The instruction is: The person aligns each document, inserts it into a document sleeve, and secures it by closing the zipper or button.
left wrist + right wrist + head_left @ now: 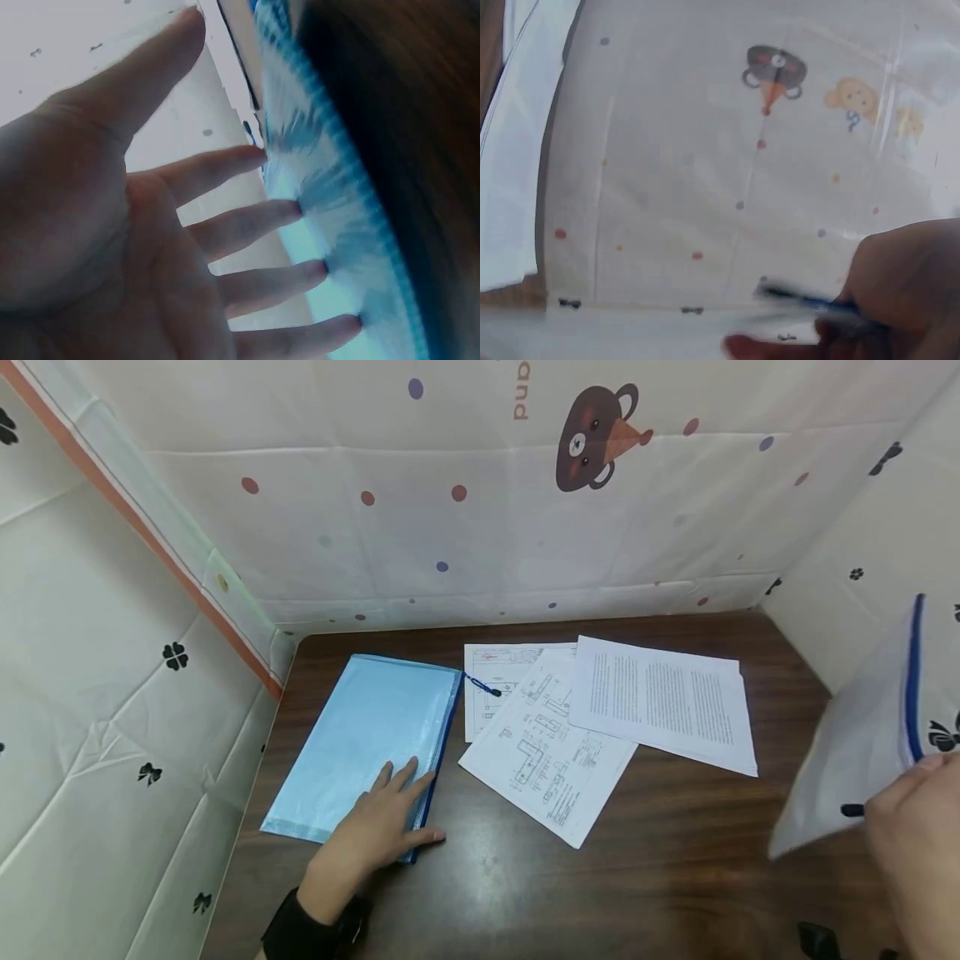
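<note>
On the left of the table lies a light blue zip document pouch (337,727), its dark blue zipper edge to the right and a cord pull (483,686) at the far corner. My left hand (378,822) rests on its near right part, fingers spread and straight. The left wrist view shows those fingertips touching the blue pouch (330,180). At the far right, my right hand (918,835) grips a whitish pouch (847,760) with a blue zipper edge, raised and tilted. In the right wrist view that hand (900,289) is blurred around the blue zipper.
Between the pouches lie overlapping papers: a text sheet (652,702), a diagram sheet (543,752) and another sheet (483,710) partly beneath. A patterned white curtain (465,543) borders the brown table (675,827) at the back and sides. A black object (817,941) sits at the bottom right.
</note>
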### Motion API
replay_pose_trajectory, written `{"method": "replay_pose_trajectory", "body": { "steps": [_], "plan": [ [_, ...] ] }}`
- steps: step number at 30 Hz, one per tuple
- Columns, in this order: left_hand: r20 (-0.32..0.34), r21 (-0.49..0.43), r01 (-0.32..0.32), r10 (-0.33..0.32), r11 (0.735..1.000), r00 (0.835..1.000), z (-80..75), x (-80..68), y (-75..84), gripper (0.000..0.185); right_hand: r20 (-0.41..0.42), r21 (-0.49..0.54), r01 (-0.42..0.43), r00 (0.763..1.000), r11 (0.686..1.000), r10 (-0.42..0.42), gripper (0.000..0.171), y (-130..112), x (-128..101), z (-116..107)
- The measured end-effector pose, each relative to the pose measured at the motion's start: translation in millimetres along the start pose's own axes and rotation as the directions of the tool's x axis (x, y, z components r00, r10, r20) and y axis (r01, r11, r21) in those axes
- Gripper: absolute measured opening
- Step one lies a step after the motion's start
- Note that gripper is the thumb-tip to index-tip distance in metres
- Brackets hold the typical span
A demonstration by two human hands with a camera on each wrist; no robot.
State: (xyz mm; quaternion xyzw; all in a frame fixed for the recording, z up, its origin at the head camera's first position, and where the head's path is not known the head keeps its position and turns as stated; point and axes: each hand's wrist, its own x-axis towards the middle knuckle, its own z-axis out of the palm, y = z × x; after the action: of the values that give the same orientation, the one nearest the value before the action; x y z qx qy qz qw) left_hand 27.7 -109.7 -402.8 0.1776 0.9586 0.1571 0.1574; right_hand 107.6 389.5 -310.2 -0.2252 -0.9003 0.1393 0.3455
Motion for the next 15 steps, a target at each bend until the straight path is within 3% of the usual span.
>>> {"method": "replay_pose_trajectory", "body": {
  "steps": [1, 4, 5, 6, 7, 8, 10, 12, 13, 15],
  "plan": [
    [-0.014, 0.010, -0.007, 0.007, 1.000, 1.000, 0.1, 0.5, -0.5, 0.086, 0.015, 0.058, -0.133, 0.991, 0.989, 0.133, 0.053, -8, -1, -4],
    [-0.094, 0.038, -0.100, 0.103, 0.994, 0.990, -0.8, 3.3, -0.5, 0.077, 0.042, 0.138, -0.127, 0.992, 0.982, 0.122, 0.042, -20, -2, -10],
    [-0.134, 0.051, -0.157, 0.162, 0.986, 0.978, -1.1, 4.7, 0.6, 0.071, 0.047, 0.212, -0.105, 0.994, 0.972, 0.097, 0.034, -24, -3, -11],
    [-0.181, 0.065, -0.229, 0.237, 0.971, 0.955, -1.8, 6.2, 2.6, 0.066, 0.047, 0.282, -0.071, 0.997, 0.957, 0.060, 0.027, -27, -2, -11],
    [-0.238, 0.078, -0.312, 0.322, 0.947, 0.917, -3.0, 8.3, 5.7, 0.061, 0.052, 0.359, -0.043, 0.998, 0.933, 0.026, 0.021, -30, -3, -10],
    [-0.294, 0.103, -0.395, 0.407, 0.913, 0.865, -4.3, 10.3, 9.9, 0.056, 0.041, 0.431, -0.005, 0.999, 0.902, -0.014, 0.018, -33, -3, -9],
    [-0.400, 0.169, -0.545, 0.562, 0.821, 0.724, -7.9, 14.4, 21.2, 0.049, 0.036, 0.555, 0.020, 0.998, 0.832, -0.048, 0.021, -41, -5, -3],
    [-0.463, 0.220, -0.645, 0.660, 0.732, 0.591, -12.0, 17.1, 35.3, 0.045, 0.053, 0.665, -0.001, 0.998, 0.747, -0.046, 0.020, -49, -9, 3],
    [-0.484, 0.234, -0.682, 0.692, 0.693, 0.536, -14.1, 17.9, 42.6, 0.044, 0.068, 0.729, -0.022, 0.997, 0.684, -0.040, 0.019, -54, -11, 7],
    [-0.499, 0.250, -0.731, 0.732, 0.635, 0.464, -18.4, 18.6, 56.2, 0.044, 0.079, 0.871, -0.039, 0.995, 0.489, -0.061, 0.017, -63, -17, 16]
  ]
}}
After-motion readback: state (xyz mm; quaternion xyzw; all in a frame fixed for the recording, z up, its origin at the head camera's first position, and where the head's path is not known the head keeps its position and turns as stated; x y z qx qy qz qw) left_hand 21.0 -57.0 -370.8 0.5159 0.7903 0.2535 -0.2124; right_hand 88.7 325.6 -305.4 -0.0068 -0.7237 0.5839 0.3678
